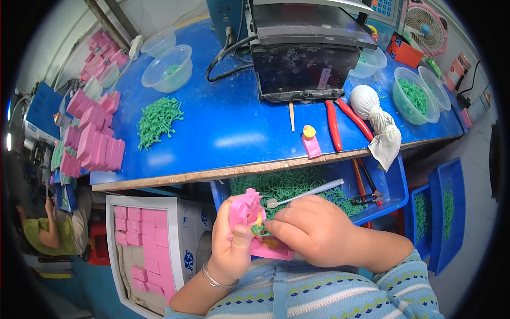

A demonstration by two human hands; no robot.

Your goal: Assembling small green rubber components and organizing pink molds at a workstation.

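My left hand grips a pink rubber mold and bends it so that it gapes apart. Yellow shows inside the mold, and a small green piece sticks out of it. The fingers of my right hand are pinched together at that green piece, against the mold's opening. Just beyond the right hand, a pale-handled brush-like tool lies slanted over a blue tray; whether the hand touches it I cannot tell. Green stringy scraps fill much of the tray.
On the blue table are a green pile, red-handled pliers, a small pink block with a yellow top, a tied white cloth bag and a dark machine. Pink molds stack left; more fill a box.
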